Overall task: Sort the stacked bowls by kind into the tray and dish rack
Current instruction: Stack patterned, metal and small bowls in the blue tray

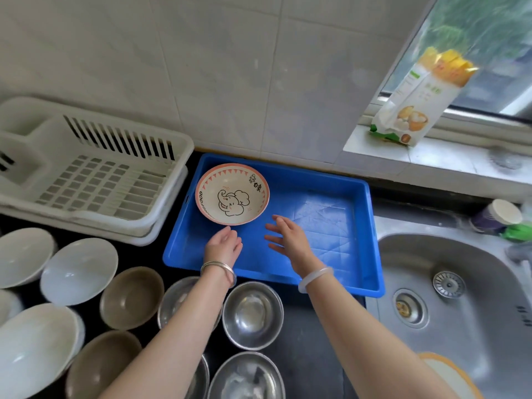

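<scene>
Patterned bowl (232, 194): stands upright in the far left corner of the blue tray (339, 214), and is the only bowl there.
Hard to make out: the lettering on the bowl's inner wall is partly too small to read. Whether the left fingertips touch its near rim cannot be told.
Cut off: the white bowls (79, 270) at the left edge and the steel bowls (252, 313) at the bottom edge run out of view. One steel bowl is largely covered by the left forearm.
Stacking: some of the white bowls show a second rim beneath them. How many are nested cannot be told.
Bowl's look: cream inside, pink-orange rim, a ring of small triangles below the rim, and a line drawing of an elephant in a chef's hat on the bottom.
Other bowls: white, brown (131, 298) and steel ones stand open side up on the dark counter (311, 355), in front of the tray and the dish rack (95, 180).
Dish rack: white plastic with a slotted floor, just left of the tray.
Left hand (223, 246): over the tray's near left part, right at the patterned bowl's near edge, fingers loosely bent and holding nothing. A metal bangle (218, 269) is on the wrist.
Right hand (289, 240): over the tray floor, just right of the bowl, fingers straight and spread, gripping nothing. A pale bracelet (315, 279) is on the wrist.
Sink (475, 269): steel, to the right of the tray.
Window sill: a printed bag (417, 102) leans there, its text blurred.
</scene>
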### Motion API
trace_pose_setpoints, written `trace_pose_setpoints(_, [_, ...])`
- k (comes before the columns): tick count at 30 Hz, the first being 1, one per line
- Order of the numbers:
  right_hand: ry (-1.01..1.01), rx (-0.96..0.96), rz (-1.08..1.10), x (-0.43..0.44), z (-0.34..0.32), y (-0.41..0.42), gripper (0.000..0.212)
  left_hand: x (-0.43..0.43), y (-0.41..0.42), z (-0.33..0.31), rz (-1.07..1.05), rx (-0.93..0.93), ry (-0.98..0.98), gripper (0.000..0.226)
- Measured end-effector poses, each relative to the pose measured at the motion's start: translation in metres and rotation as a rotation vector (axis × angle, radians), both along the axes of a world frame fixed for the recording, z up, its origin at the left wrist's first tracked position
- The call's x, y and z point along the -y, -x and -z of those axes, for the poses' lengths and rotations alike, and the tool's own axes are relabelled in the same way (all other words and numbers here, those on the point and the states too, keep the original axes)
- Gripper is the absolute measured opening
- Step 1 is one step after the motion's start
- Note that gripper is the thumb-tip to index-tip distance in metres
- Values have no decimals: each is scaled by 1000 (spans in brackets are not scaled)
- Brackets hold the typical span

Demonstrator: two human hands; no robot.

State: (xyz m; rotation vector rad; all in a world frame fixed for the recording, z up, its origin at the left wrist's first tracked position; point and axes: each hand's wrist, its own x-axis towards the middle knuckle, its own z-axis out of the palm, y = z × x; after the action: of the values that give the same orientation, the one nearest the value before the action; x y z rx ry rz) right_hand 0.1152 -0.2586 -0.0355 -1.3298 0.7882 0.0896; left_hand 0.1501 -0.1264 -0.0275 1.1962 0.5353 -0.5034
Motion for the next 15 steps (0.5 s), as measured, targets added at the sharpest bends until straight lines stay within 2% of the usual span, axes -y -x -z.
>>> trace_pose_setpoints(3, [72, 14, -6, 14, -12, 41, 25, 17, 38, -17, 108, 36, -31, 42])
trace_pose_setpoints(7, [259, -35, -1, 42, -26, 119, 21, 48, 97, -32, 374, 46, -78, 33])
trace_pose_setpoints(12, [653, -202, 77, 86, -33, 229, 24, 91, 175, -21, 784, 108, -196, 34])
trace_pose_setpoints(15, [791, -346, 119, 106, -29, 289, 30, 116, 215, -10, 968, 161, -252, 37])
